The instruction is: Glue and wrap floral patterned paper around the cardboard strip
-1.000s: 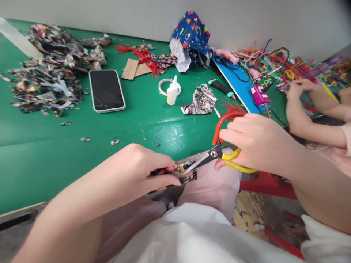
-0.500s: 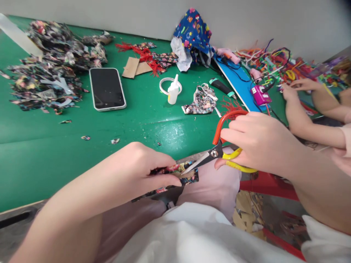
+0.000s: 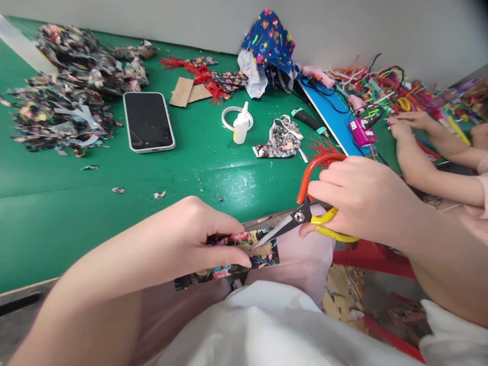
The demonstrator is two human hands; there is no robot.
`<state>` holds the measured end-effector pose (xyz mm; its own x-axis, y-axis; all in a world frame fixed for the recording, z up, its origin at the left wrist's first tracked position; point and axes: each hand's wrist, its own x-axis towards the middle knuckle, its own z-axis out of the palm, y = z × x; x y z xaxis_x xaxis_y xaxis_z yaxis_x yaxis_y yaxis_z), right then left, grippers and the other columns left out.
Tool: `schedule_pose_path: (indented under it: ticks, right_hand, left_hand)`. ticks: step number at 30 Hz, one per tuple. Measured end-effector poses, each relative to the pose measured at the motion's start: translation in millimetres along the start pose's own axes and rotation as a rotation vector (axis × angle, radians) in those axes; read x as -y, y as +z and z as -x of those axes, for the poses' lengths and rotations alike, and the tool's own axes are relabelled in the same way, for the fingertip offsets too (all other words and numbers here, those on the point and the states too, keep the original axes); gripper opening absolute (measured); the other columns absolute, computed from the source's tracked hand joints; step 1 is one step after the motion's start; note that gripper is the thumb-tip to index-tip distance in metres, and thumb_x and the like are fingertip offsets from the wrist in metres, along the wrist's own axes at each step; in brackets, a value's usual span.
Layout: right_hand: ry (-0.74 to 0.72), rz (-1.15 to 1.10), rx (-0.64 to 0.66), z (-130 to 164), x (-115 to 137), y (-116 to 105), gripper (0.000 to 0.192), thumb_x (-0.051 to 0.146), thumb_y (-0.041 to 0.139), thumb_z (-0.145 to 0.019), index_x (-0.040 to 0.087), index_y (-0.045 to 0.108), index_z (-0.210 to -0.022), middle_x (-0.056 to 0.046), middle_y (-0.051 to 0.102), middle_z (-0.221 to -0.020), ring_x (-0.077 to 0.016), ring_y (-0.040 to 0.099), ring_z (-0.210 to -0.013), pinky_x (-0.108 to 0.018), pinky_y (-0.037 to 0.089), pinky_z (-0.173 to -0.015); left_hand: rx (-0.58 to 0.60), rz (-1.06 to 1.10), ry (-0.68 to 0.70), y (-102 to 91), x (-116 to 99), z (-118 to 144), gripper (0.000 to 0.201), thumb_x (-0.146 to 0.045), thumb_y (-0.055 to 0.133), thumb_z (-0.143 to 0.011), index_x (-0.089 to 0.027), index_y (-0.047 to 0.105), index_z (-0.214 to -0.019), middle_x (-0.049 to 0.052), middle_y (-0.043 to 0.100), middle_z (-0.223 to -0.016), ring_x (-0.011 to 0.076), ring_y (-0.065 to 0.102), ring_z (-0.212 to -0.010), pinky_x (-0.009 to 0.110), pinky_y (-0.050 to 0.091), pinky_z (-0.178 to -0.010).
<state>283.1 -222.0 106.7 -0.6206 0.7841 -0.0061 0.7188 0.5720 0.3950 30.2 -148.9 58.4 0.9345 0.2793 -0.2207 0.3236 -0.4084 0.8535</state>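
Pinched between the thumb and fingers of my left hand (image 3: 213,231) is a strip of black floral fabric (image 3: 221,272), held over my lap at the table's edge. Brown card or backing shows on the part beyond my thumb. My right hand (image 3: 358,198) grips scissors (image 3: 299,217) with one red and one yellow handle. Their blades point left and down, with the tips on the fabric close to my left thumb. Whether the blades are cutting into it I cannot tell.
On the green table (image 3: 183,178) lie a heap of fabric scraps (image 3: 61,112), a phone (image 3: 148,122), a small white bottle (image 3: 241,127), a cutter (image 3: 308,122) and a floral fabric piece (image 3: 280,140). Another person's hands (image 3: 406,124) are at the right, beside colourful cords (image 3: 381,84).
The fabric strip has tilted and spread, so more of its floral face shows below my left hand. The scissors have shifted very slightly right and down.
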Motion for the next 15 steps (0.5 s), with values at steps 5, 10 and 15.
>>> schedule_pose_path:
  ticks: [5, 10, 15]
  right_hand:
    - [0.003, -0.015, 0.006, 1.2, 0.7, 0.6, 0.027, 0.03, 0.044, -0.081, 0.019, 0.054, -0.058, 0.0, 0.044, -0.052, -0.0145, 0.038, -0.053, -0.028, 0.026, -0.057]
    - [0.004, -0.016, 0.016, 2.9, -0.2, 0.9, 0.027, 0.031, 0.045, -0.081, 0.02, 0.052, -0.057, 0.001, 0.043, -0.051, -0.014, 0.037, -0.052, -0.027, 0.025, -0.055]
    - [0.006, -0.018, 0.006, 3.5, 0.8, 0.2, 0.03, 0.036, 0.046, -0.082, 0.019, 0.053, -0.057, 0.0, 0.043, -0.051, -0.0135, 0.037, -0.052, -0.027, 0.025, -0.054]
  left_hand:
    - [0.023, 0.023, 0.002, 1.1, 3.4, 1.1, 0.029, -0.046, 0.055, -0.082, -0.022, 0.071, -0.084, -0.004, 0.06, -0.053, 0.0052, 0.043, -0.042, 0.016, 0.032, -0.039]
    - [0.035, 0.023, -0.013, -0.9, 2.2, 1.9, 0.029, -0.046, 0.056, -0.081, -0.021, 0.07, -0.079, -0.004, 0.06, -0.053, 0.0054, 0.043, -0.042, 0.016, 0.031, -0.039]
    - [-0.041, 0.107, 0.03, 3.1, 3.3, 2.7, 0.024, -0.04, 0.061, -0.078, -0.019, 0.069, -0.069, -0.003, 0.06, -0.051, 0.0048, 0.042, -0.039, 0.015, 0.029, -0.036]
